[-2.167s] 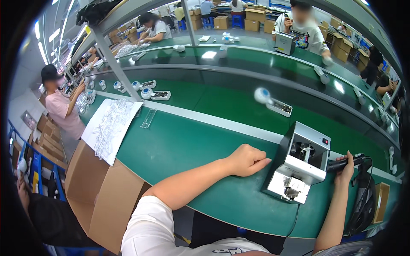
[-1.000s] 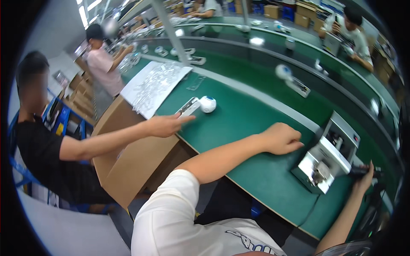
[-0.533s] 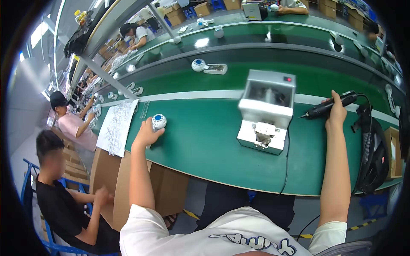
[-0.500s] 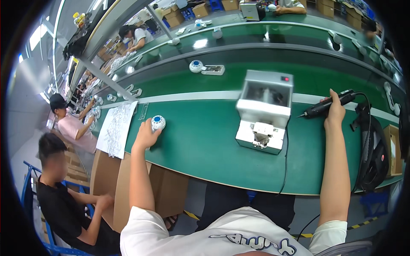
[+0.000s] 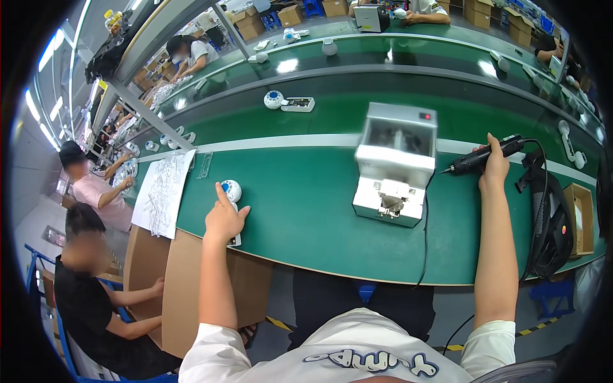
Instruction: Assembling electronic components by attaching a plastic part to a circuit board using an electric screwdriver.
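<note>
One open passage: green tabletop [image 5: 300, 204] between the person's left hand [image 5: 225, 221] and a silver machine [image 5: 393, 163]. One obstacle: said machine, which blocks the straight line to the right hand [image 5: 494, 171]. One narrow gap: machine to black screwdriver [image 5: 476, 159].

1. Screw feeder [image 5: 396, 153]: on the bench [image 5: 306, 223], right of centre.
2. Screwdriver [image 5: 476, 161]: right of the feeder, in the right grip [image 5: 495, 170].
3. Device [image 5: 234, 191]: left on the bench, partly beneath the left grip [image 5: 225, 221].
4. Sheet [image 5: 142, 207]: farther left, pieces [image 5: 165, 188] on it.
5. Conveyor [image 5: 335, 121]: beyond the bench's far edge.
6. Carton [image 5: 182, 293]: near left, beside the bench.
</note>
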Demonstrator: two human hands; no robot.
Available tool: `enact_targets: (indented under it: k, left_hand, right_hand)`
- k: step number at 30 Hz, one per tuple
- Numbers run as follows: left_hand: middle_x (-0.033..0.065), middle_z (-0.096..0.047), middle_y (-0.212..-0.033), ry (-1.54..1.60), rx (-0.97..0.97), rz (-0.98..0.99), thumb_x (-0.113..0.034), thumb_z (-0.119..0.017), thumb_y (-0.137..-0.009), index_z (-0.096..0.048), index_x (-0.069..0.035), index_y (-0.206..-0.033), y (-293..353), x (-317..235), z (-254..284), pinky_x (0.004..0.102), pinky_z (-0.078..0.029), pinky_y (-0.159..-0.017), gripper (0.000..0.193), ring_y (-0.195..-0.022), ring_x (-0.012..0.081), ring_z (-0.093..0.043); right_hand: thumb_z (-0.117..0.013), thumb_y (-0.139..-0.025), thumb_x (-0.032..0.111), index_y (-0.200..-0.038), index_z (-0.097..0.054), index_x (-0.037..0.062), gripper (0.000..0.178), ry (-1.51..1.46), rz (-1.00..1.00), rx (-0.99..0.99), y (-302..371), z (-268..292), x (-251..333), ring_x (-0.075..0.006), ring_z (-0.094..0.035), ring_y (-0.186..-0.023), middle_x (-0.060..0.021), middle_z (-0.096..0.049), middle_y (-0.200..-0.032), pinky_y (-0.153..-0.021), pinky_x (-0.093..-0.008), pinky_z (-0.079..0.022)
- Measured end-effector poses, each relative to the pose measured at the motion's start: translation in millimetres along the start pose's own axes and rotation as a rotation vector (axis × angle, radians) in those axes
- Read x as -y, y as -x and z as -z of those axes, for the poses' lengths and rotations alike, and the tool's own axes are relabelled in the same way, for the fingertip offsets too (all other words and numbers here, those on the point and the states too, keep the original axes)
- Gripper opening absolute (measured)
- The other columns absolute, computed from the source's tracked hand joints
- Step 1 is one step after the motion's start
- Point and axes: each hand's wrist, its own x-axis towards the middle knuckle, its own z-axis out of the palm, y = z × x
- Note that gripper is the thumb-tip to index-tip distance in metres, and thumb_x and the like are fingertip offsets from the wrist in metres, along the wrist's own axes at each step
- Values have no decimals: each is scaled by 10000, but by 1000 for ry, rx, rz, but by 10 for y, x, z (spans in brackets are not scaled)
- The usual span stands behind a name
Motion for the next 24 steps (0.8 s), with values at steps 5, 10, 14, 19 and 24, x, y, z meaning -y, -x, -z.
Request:
enact_targets:
  k: [5,10,14,19,24]
  left_hand:
    - [321,-637,-1111,54,21,31,-403,-597,-920,47,90,-1512,21,-84,-68,476,-513,-882,1004,-996,449,-645]
    - [319,-649,-1103,259,0,-51,-427,-616,-903,-46,85,-1516,39,-709,31,464,-511,-899,981,-1025,456,-640]
    - [296,-650,-1136,421,90,-265,-430,-659,-875,-186,51,-1512,-208,-1053,312,469,-510,-904,927,-1062,461,-626]
    - [204,-659,-1166,184,-362,-629,-350,-731,-824,-336,-13,-1491,-954,-753,192,426,-517,-883,846,-1065,370,-643]
    - [118,-643,-1133,743,573,-550,-268,-772,-771,-434,-13,-1407,-1052,-836,391,352,-500,-873,763,-1009,239,-622]
  right_hand:
    - [-739,-848,215,-943,-545,-22,321,15,16,-11,-7,37,-26,-236,-647,-680,-106,-604,-786,-676,-370,-556]
    - [-742,-851,249,-933,-571,7,306,30,34,-30,-10,-6,-49,-236,-644,-672,-99,-612,-753,-668,-356,-549]
    - [-733,-849,199,-956,-560,-44,317,25,62,-37,30,-9,-4,-245,-647,-671,-110,-606,-783,-669,-379,-554]
    - [-723,-852,197,-946,-555,-37,303,10,59,-9,86,-32,-12,-248,-647,-671,-114,-604,-786,-668,-382,-555]
    - [-704,-861,188,-917,-554,-20,263,11,63,-29,83,2,-8,-250,-651,-700,-113,-603,-783,-683,-377,-555]
